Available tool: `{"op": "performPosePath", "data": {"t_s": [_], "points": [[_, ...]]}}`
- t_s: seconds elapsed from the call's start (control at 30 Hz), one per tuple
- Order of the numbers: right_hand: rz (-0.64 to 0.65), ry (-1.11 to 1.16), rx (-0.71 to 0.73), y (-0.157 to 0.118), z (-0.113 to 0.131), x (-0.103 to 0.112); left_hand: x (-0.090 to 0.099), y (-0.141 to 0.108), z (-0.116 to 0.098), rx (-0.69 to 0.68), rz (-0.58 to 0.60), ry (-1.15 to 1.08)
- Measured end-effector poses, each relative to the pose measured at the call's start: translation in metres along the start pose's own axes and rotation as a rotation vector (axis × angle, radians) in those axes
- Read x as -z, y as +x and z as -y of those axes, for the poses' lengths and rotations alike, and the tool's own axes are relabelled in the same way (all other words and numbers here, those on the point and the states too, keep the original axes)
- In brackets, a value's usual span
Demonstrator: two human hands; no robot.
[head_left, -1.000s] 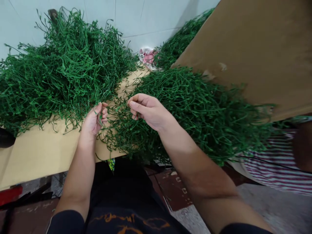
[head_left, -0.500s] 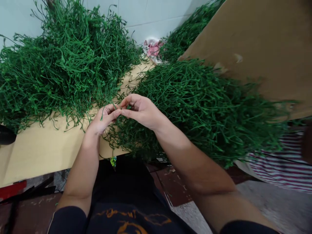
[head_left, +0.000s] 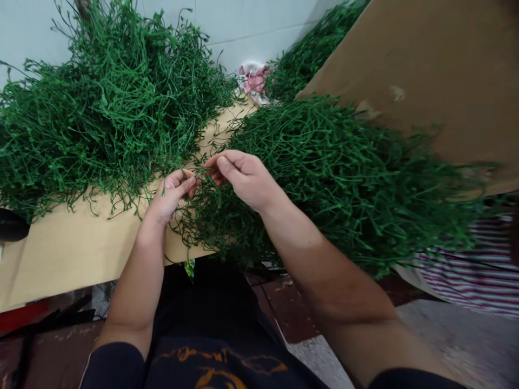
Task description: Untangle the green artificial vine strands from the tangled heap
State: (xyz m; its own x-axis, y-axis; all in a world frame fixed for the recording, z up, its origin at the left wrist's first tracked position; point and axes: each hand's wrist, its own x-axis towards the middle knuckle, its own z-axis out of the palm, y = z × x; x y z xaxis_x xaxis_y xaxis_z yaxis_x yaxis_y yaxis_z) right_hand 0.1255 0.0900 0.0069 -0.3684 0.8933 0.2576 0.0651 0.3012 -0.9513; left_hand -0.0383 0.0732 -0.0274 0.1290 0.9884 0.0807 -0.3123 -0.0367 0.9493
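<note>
My left hand [head_left: 172, 192] is closed in a pinch on a thin green plastic stem [head_left: 164, 190], part of which curls out past its fingers. Just right of it, my right hand [head_left: 239, 175] has its thumb drawn back from the fingertips. Its fingers reach toward loose green stems, and nothing held shows in it; the lower fingers are partly hidden. Under and beyond this hand spreads a big heap of green stems [head_left: 324, 156] with small forked tips. A second, taller heap [head_left: 121, 97] stands at the left, behind my left hand.
Cardboard [head_left: 77, 246] covers the work surface below the heaps. A brown cardboard panel [head_left: 438, 70] rises at the right. Pink and white cloth [head_left: 254, 81] lies by the tiled wall [head_left: 247, 24]. Striped fabric [head_left: 478, 270] is at the lower right, a dark rounded object [head_left: 12, 224] at the left edge.
The fingertips of both hands were together at the stem. My right hand has moved slightly right, its thumb lifting away, while my left hand keeps its pinch.
</note>
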Motion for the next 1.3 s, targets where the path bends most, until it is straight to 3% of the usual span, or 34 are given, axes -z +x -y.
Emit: {"op": "performPosePath", "data": {"t_s": [0.27,0.53,0.73,0.97,1.17,1.3], "points": [[0.121,-0.124,0.033,0.001,-0.002,0.005,-0.003,-0.001,-0.004,0.016,0.006,-0.027],[0.063,-0.153,0.147,0.004,-0.002,0.005,-0.005,-0.002,-0.007,0.030,0.001,0.102],[0.034,-0.198,0.136,0.006,-0.001,0.002,-0.001,0.001,0.001,-0.004,0.057,0.186],[-0.248,-0.710,0.341,0.013,-0.003,0.000,-0.008,-0.001,-0.001,-0.125,0.128,0.325],[-0.331,-0.788,0.397,0.045,-0.017,-0.012,-0.011,0.009,0.001,-0.169,0.004,0.220],[-0.258,-0.748,0.329,0.055,-0.017,-0.013,-0.007,0.008,0.002,-0.166,-0.139,0.046]]}}
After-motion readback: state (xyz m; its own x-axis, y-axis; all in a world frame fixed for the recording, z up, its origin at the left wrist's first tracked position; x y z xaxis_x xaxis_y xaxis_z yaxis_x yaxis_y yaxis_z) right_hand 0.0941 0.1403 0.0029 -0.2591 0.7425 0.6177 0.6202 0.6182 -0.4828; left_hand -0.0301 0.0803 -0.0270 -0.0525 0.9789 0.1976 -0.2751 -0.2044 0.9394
